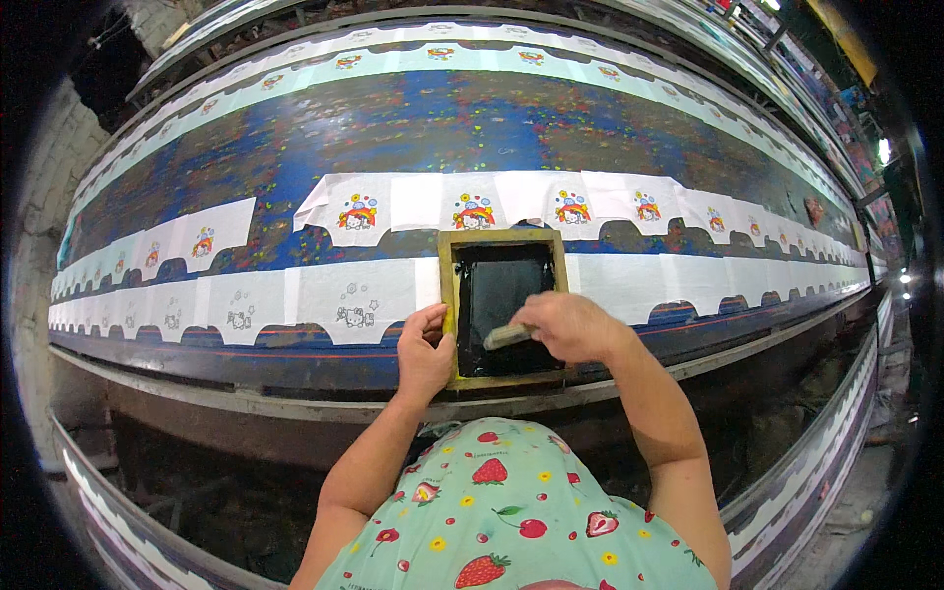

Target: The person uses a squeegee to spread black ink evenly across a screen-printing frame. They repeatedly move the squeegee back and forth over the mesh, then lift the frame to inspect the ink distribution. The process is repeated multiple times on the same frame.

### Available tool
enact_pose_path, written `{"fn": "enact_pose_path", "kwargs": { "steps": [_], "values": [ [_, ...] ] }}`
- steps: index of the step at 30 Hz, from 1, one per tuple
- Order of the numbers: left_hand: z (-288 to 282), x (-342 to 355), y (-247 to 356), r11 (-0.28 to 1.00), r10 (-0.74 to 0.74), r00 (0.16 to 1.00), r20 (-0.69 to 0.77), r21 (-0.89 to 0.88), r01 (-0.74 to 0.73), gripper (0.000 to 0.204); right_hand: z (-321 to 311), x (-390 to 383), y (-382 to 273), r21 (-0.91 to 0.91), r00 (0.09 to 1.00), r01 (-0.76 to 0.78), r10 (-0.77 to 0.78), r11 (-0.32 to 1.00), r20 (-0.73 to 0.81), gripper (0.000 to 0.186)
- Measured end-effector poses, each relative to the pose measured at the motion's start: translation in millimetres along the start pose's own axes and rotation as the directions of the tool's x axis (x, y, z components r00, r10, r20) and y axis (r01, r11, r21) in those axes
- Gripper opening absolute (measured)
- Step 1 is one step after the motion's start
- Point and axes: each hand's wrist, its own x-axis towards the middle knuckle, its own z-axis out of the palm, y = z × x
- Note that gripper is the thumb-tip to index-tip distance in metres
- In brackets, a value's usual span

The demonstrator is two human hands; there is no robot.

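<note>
A rectangular wooden screen-printing frame [501, 237], coated inside with black ink, lies on a row of white cut fabric pieces [639, 287]. My left hand [425, 346] grips its left side, fingers curled at the edge. My right hand [575, 327] is closed on a squeegee [506, 335], its blade in the black ink toward the lower part of the screen. Pieces left of the frame carry pale line-drawn cartoon prints [356, 317]; those right of it show no print from here.
Behind runs a row of pieces with colourful cartoon prints [472, 213] on the long paint-speckled blue table [472, 118]. More fabric rows [388, 55] lie toward the back. A metal edge [295, 403] runs along the front. Other racks [787, 497] flank me below.
</note>
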Motion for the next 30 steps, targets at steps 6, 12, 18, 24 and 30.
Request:
{"fn": "enact_pose_path", "kwargs": {
  "steps": [6, 12, 18, 24, 30],
  "values": [
    [-12.4, 10.3, 19.0, 0.978, -0.193, 0.979, 0.064, 0.099, 0.186, 0.068, -25.0, 64.1, 35.7, -0.059, 0.986, -0.102, 0.093, 0.993, -0.139, 0.037],
    [-16.0, 13.4, 25.7, 0.965, -0.244, 0.963, 0.112, 0.131, 0.229, 0.076, -19.5, 75.8, 45.2, -0.100, 0.950, -0.106, 0.071, 0.989, -0.305, 0.038],
    [-16.2, 12.5, 20.5, 0.981, -0.178, 0.976, 0.125, 0.107, 0.165, 0.075, 20.2, 38.5, 17.1, -0.161, 0.940, -0.031, -0.026, 0.986, -0.339, 0.045],
    [-15.5, 9.2, 17.7, 0.992, -0.105, 0.986, 0.126, 0.081, 0.095, 0.072, 58.2, -8.0, -31.0, -0.164, 0.933, -0.039, -0.022, 0.986, -0.360, 0.043],
    [1.4, -3.7, 9.3, 0.984, 0.151, 0.988, 0.033, 0.090, -0.153, 0.066, 83.7, -37.7, -61.3, -0.142, 0.911, -0.070, 0.005, 0.987, -0.413, 0.042]
  ]
}}
